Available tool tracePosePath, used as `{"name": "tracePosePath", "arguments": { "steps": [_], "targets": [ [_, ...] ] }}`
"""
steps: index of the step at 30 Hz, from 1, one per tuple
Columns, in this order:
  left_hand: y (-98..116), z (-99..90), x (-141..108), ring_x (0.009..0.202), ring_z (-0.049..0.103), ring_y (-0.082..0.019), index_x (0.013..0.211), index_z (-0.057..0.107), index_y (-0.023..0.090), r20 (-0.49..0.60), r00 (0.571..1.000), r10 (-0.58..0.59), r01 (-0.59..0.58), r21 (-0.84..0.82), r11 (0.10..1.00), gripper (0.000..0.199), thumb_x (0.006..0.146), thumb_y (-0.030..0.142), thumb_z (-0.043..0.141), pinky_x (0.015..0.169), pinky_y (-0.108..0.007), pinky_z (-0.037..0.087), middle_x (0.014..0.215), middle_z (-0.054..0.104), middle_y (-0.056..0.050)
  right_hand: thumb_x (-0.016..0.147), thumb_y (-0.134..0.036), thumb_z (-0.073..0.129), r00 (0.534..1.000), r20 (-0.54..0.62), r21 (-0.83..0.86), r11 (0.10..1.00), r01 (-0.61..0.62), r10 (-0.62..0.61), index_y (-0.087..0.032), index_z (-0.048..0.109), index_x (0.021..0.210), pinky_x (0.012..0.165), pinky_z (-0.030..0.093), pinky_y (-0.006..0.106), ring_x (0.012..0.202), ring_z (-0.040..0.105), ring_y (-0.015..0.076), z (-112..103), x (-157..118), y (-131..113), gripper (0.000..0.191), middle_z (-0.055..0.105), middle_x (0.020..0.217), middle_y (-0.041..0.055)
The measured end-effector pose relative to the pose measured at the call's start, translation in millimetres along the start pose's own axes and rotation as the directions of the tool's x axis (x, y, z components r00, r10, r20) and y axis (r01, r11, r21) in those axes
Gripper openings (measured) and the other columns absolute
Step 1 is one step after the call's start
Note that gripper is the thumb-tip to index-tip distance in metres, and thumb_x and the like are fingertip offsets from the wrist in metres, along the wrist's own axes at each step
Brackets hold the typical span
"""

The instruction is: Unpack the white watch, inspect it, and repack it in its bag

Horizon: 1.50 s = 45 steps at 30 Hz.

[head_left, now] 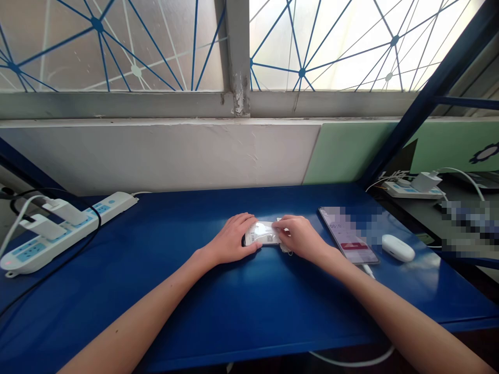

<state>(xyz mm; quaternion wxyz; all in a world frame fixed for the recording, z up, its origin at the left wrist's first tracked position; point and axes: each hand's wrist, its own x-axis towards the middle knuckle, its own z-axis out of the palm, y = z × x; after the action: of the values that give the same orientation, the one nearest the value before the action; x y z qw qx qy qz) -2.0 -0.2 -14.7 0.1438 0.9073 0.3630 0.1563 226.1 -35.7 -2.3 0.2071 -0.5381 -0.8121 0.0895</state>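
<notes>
A small flat, phone-shaped object (262,235) with a shiny clear surface and dark edge lies on the blue desk (218,311). Printed marks, one like a small square code, show through its glare; its exact kind is unclear. My left hand (233,240) grips its left end, thumb along the near edge and fingers over the far edge. At the right end, my right hand (299,234) is closed, fingertips pinching at the object's edge. Below those fingers hangs a small pale beaded strap (286,249), partly hidden by the hand.
On the right lie a large phone (353,236) with its screen lit, a white cable (368,270) and a white earbud case (398,248). A power strip (111,202) with chargers and a black cord is at the left. A wall and windows stand behind the desk.
</notes>
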Motion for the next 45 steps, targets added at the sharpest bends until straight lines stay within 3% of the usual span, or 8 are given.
{"name": "tracePosePath", "arguments": {
  "steps": [10,16,33,38,42,45],
  "targets": [
    [-1,0.3,0,0.134,0.039,-0.033,0.134,0.049,0.018,-0.017,1.000,0.010,-0.010,-0.004,1.000,0.058,0.086,0.051,0.057,0.110,-0.049,0.034,0.140,0.049,-0.013,0.082,-0.012,0.050,0.997,-0.056,0.019,0.998,-0.052,0.053,-0.022,0.076,0.087,0.068,0.049,0.028,0.077,0.068,0.0219,2,-1,-3,0.028,0.075,0.083,0.0057],
    [0,0.3,1,0.135,0.037,-0.033,0.135,0.048,0.017,0.002,1.000,-0.007,0.007,0.007,1.000,0.060,0.086,0.050,0.056,0.110,-0.049,0.033,0.141,0.047,-0.014,0.079,-0.008,0.047,0.988,-0.071,0.121,0.984,-0.130,0.139,-0.020,0.075,0.103,0.075,0.053,0.029,0.082,0.071,0.0207,1,-4,-6,0.038,0.076,0.098,0.0058],
    [1,-1.0,1,0.131,0.042,-0.033,0.131,0.051,0.017,-0.024,1.000,0.018,-0.018,0.007,1.000,0.056,0.083,0.047,0.060,0.109,-0.047,0.035,0.137,0.051,-0.013,0.075,-0.010,0.052,0.958,-0.117,0.222,0.947,-0.231,0.261,-0.022,0.074,0.077,0.060,0.049,0.026,0.064,0.067,0.0176,1,-2,-1,0.025,0.074,0.072,0.0017],
    [1,0.5,1,0.131,0.042,-0.032,0.130,0.050,0.018,-0.033,0.999,0.029,-0.029,0.007,1.000,0.056,0.083,0.046,0.060,0.109,-0.047,0.035,0.136,0.051,-0.012,0.075,-0.011,0.054,0.985,-0.102,0.131,0.984,-0.123,0.136,-0.020,0.074,0.082,0.068,0.052,0.031,0.073,0.067,0.0196,-6,-3,2,0.023,0.075,0.083,0.0033],
    [1,2.0,1,0.131,0.042,-0.033,0.129,0.050,0.017,-0.035,0.999,0.025,-0.024,0.021,0.999,0.056,0.082,0.045,0.060,0.110,-0.047,0.034,0.136,0.051,-0.013,0.081,-0.015,0.053,0.997,-0.047,-0.027,0.998,0.052,-0.053,-0.020,0.074,0.082,0.086,0.052,0.039,0.107,0.061,0.0271,-16,-3,11,0.022,0.071,0.110,0.0076],
    [0,3.2,0,0.131,0.041,-0.033,0.130,0.050,0.016,-0.030,0.999,0.017,-0.016,0.025,1.000,0.057,0.082,0.046,0.060,0.110,-0.048,0.033,0.137,0.051,-0.014,0.081,-0.020,0.056,0.993,-0.008,-0.117,0.986,0.117,-0.119,-0.019,0.075,0.078,0.095,0.049,0.045,0.118,0.053,0.0313,-21,-1,22,0.019,0.068,0.116,0.0104]
  ]
}}
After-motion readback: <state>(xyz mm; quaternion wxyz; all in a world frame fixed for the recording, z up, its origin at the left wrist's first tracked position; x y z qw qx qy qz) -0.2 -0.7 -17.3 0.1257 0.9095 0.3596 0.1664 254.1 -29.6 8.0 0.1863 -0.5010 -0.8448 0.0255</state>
